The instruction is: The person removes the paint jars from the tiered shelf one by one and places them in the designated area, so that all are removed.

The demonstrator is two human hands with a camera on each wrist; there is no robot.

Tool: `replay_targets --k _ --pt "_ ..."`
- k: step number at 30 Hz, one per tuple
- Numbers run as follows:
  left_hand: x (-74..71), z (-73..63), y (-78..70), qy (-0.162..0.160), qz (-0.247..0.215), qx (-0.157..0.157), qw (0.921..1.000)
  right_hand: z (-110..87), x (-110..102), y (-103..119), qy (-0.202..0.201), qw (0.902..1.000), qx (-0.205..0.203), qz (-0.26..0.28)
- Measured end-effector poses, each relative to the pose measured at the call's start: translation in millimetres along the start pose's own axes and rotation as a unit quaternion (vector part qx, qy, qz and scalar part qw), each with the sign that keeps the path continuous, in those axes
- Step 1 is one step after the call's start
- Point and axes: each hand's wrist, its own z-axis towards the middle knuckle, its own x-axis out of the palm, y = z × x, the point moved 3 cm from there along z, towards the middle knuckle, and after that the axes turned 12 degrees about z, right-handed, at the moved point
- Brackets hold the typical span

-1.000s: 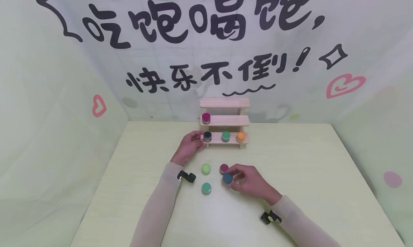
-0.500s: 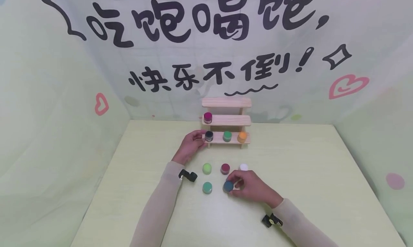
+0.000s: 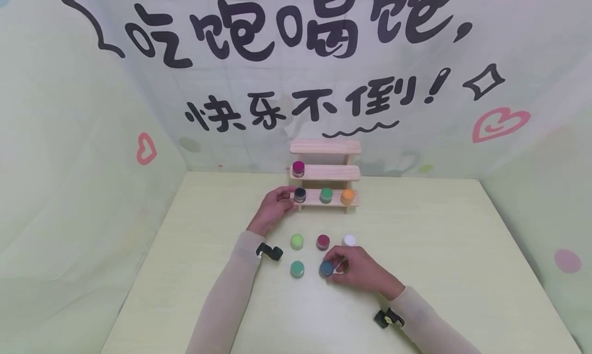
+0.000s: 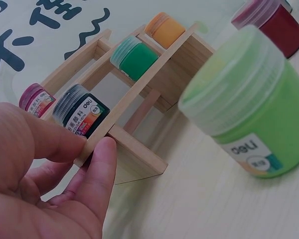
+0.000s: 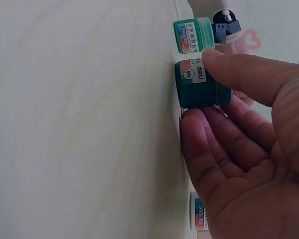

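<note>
My left hand pinches the left end of the lowest shelf of a three-tier wooden rack, thumb above and fingers below. Beside those fingers a black paint jar stands on that shelf, with a green jar and an orange jar to its right. A magenta jar sits on the middle shelf. Lower on the table, my right hand holds a dark blue-teal paint jar between thumb and fingers, its base at the tabletop.
Left of the right hand stands a teal-green jar. Behind are a light green jar, a dark red jar and a white-topped jar, partly behind the right hand. A printed cloth rises behind the table.
My right hand has brought the dark blue-teal jar toward the front of the table, in line with the teal-green jar. The white-topped jar has come into view. My left hand keeps its grip.
</note>
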Motion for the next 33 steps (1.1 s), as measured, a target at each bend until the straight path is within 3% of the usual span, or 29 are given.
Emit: replay_targets --k 17,25,33 --pt "0.7 -2.7 -0.1 -0.003 -0.007 0.002 1.0000 -1.4 -5.1 8.9 -0.021 0.9997 0.012 0.000" --pt "-0.2 -3.3 -0.5 0.000 0.002 0.005 1.0000 3.6 -20.2 19.3 -0.035 0.9993 -0.011 -0.010" --pt "-0.5 -0.5 1.9 0.000 -0.005 0.004 1.0000 20.7 -34.7 36.1 -0.057 0.9978 -0.032 -0.007"
